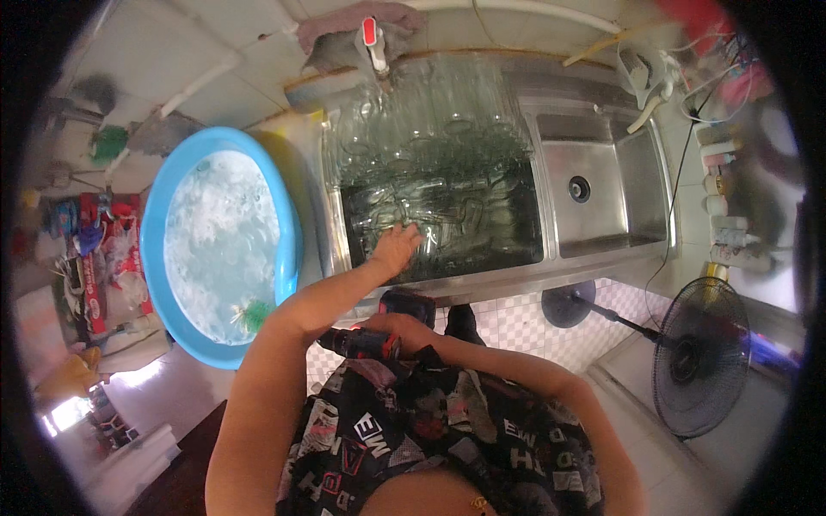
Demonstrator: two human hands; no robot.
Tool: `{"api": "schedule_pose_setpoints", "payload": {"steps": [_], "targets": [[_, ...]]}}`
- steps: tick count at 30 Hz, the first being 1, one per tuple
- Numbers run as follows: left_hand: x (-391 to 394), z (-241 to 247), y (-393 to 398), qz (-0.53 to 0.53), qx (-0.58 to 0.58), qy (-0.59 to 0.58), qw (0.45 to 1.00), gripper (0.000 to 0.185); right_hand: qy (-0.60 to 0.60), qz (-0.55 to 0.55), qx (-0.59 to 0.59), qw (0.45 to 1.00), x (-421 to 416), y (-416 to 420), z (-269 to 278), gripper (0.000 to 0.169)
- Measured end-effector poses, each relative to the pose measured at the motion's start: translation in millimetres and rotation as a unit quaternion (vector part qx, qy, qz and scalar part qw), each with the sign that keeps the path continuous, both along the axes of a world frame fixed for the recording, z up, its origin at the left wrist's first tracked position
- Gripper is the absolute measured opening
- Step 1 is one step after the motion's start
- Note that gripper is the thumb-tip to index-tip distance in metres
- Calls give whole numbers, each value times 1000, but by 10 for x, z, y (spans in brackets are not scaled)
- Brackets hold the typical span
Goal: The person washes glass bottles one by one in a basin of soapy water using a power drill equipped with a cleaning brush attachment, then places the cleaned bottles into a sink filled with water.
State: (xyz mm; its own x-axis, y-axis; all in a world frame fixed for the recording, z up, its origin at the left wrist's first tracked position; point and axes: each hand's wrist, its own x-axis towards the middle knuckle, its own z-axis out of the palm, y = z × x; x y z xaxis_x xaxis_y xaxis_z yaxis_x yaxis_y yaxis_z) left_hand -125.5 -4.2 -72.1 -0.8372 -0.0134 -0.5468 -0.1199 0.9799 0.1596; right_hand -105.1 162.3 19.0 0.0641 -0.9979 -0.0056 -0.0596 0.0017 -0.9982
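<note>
My left hand [395, 250] reaches over the near part of a steel sink basin [541, 232], its fingertips at clear glass bottles [445, 213] lying in dark water. Whether the fingers grip one cannot be made out. More bottles [439, 109] stand crowded at the back of that basin, blurred. Close to my body, my right hand [405, 327] is wrapped around a black and red cordless drill [368, 345], its chuck facing left. A green bristle brush [255, 316] dips into foamy water at the near end of a blue plastic tub [151, 258]; my left forearm hides any link between brush and drill.
A tap with a red-marked lever [371, 39] rises behind the bottles. Right of them is a second steel basin [581, 222] with a drain. A pedestal fan [700, 358] stands at the right, near a row of small containers [719, 193].
</note>
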Motion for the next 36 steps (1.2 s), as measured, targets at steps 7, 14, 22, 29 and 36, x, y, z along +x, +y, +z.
{"api": "schedule_pose_setpoints", "payload": {"steps": [7,14,22,29,36], "targets": [[49,789,-251,167,138,109,970,66,31,47,8,998,14,-25,-9,71],[1170,1819,-1587,453,30,375,808,26,10,16,-28,999,25,-154,-75,73],[3459,-222,-2717,390,-250,-163,871,74,30,1,69,997,109,-130,232,53],[3086,-93,-2595,572,-175,36,801,62,128,-81,138,979,188,-4,98,57],[3870,-1068,-3225,621,-47,208,754,53,188,-102,70,974,338,-129,318,62]]}}
